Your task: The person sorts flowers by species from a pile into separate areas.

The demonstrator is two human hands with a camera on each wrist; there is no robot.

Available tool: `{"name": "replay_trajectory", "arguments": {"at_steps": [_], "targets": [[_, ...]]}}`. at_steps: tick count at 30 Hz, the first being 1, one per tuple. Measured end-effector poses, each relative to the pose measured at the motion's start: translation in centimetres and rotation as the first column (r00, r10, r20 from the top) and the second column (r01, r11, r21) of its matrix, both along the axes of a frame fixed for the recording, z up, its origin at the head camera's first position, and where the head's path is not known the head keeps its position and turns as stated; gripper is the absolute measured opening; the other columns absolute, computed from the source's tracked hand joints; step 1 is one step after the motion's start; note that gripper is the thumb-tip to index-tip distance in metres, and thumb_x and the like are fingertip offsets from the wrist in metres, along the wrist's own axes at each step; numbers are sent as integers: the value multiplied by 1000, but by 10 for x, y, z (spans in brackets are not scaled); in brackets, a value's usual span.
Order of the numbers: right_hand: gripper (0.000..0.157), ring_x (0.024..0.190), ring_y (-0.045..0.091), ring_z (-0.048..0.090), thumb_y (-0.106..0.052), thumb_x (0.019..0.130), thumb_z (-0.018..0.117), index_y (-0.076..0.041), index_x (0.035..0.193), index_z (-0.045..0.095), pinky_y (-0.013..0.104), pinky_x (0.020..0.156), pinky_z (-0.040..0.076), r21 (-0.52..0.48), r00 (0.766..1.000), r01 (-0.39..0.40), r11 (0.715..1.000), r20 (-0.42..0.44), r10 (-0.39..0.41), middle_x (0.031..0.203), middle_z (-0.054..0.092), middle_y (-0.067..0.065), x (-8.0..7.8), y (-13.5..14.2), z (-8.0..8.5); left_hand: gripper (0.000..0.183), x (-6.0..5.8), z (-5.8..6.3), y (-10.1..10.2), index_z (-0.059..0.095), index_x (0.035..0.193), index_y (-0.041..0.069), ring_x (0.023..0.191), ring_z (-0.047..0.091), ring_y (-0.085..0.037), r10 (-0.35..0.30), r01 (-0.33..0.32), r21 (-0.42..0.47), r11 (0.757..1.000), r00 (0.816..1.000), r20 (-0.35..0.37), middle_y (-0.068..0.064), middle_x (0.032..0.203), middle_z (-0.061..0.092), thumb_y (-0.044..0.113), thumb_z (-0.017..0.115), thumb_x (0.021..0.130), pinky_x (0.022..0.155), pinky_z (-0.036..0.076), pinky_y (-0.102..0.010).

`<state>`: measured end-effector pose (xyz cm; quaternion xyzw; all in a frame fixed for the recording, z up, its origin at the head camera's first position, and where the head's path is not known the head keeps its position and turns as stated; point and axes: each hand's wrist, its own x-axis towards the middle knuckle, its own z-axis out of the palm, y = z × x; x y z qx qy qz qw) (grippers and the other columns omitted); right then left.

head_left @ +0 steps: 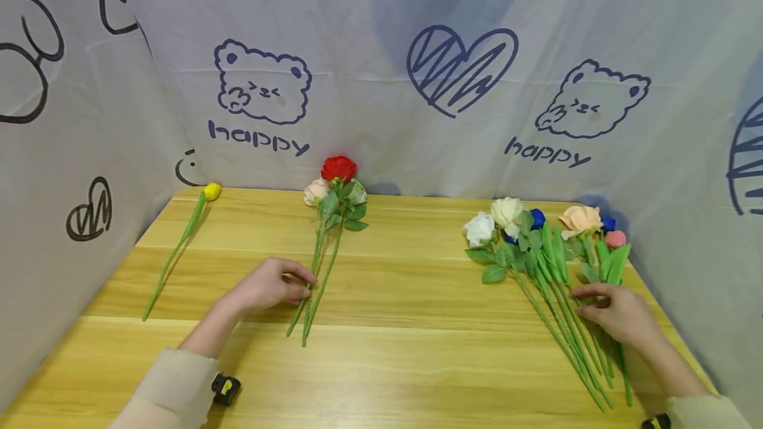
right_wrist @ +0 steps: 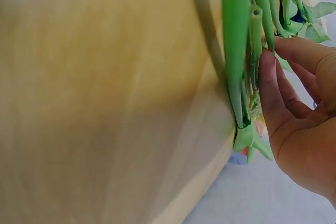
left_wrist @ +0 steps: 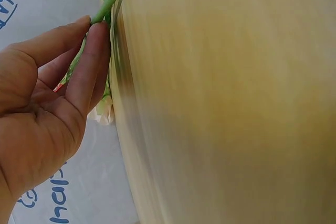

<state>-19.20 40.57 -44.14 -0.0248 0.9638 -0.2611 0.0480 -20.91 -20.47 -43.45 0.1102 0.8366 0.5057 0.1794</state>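
A person works over a wooden table (head_left: 405, 363). At centre-left, the left hand (head_left: 277, 283) has thumb and fingertips nearly closed, pinching a green stem (left_wrist: 108, 2) near its lower end; which bloom it bears is unclear. That bunch lies with its heads toward the far edge: a red rose (head_left: 339, 169), a pale pink rose (head_left: 316, 192) and a pale greenish rose (head_left: 357, 193).

On the right, the right hand (head_left: 620, 313) bends its fingers and pinches a slender stem (right_wrist: 264, 3) among several. The flowers there include a white rose (head_left: 479, 229), a cream rose (head_left: 507, 214), blue blooms (head_left: 538, 219), a peach rose (head_left: 581, 220) and a pink bloom (head_left: 615, 239), their stems slanting toward the near right.

A single yellow flower (head_left: 211, 191) lies well apart at the far left, beside the printed cloth (head_left: 357, 104).
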Motion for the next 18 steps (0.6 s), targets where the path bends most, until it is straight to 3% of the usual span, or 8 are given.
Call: {"name": "replay_trajectory", "arguments": {"at_steps": [7,18], "targets": [[29,85,24,72,-10,91,77,-1,118,76,29,60,55,1,1000,-17,1000,-2,17,102,76,16,1,0,0,22,0,-1,0,71,116,-10,94,74,-25,-14,14,-5,1000,1000,-10,-22,115,72,-5,69,95,78,64,-36],[32,70,20,68,-10,98,70,7,125,70,32,58,58,-150,989,52,987,146,-30,101,76,13,4,-2,7,22,3,4,1,71,116,-9,95,74,-25,-20,19,-29,999,1000,-19,-22,115,71,-6,69,94,78,63,-36]]}}
